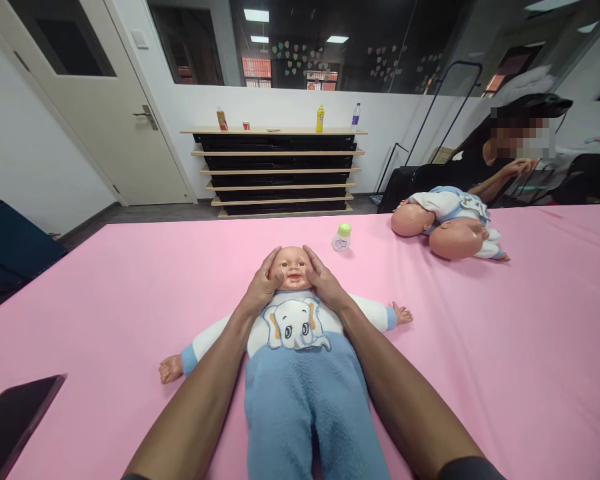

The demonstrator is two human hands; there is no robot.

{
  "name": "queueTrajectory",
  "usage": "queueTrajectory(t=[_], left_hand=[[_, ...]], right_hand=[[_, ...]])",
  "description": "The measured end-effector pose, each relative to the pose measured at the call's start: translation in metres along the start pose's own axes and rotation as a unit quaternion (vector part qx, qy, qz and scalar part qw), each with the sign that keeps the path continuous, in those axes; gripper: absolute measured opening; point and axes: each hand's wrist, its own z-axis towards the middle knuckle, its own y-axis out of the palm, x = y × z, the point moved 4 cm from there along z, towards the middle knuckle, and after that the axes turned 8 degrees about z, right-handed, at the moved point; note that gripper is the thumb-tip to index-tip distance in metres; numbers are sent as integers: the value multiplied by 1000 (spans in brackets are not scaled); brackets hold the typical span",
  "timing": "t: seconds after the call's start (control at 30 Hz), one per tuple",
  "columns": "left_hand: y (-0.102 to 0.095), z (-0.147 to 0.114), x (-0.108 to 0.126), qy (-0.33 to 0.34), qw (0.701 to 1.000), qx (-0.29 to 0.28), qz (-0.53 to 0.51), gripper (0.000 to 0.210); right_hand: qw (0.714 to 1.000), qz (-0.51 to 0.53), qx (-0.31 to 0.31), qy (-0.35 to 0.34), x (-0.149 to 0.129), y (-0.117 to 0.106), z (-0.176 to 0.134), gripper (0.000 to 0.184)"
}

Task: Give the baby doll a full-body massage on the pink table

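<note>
A baby doll [300, 373] lies on its back on the pink-covered table, arms spread, in a white top with an elephant face and blue fleece trousers. Against one side of its head [294, 260] rests my left hand [264, 283], thumb on the cheek and fingers curved along the temple. My right hand [325, 280] cups the other side in the same way, its thumb on the other cheek. Between them the doll's face looks up. A small white bottle with a green cap [343, 239] stands beyond my right hand, apart from it.
Two more dolls [447, 227] lie close together at the far right of the pink table [530, 320]. A dark phone [17, 417] is at the near left. Behind the table stand a low shelf [280, 153] with bottles on top and a seated person [480, 160].
</note>
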Motion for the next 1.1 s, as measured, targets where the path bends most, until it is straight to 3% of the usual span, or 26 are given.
queueTrajectory(t=[0.1,0.17,0.3,0.57,0.87,0.97,1.1], left_hand=[[0,0,1,21,1000,-7,21,106],[0,-1,1,24,999,-15,29,117],[0,-1,3,3,999,-13,31,115],[5,-5,14,-35,997,-50,-38,117],[5,-7,12,-47,994,-50,-81,116],[6,-8,12,-50,990,-66,-114,114],[6,-7,9,-49,987,-73,-137,112]], right_hand=[[997,-74,14,-13,-4,2,-2,122],[995,-97,23,-13,-6,3,-3,129],[998,-59,22,-9,-9,3,-4,118],[988,146,-33,44,-5,4,-3,109],[978,193,-60,53,-6,4,-4,104],[988,145,-43,41,-6,3,-4,102],[1000,-10,11,3,-6,2,-3,118]])
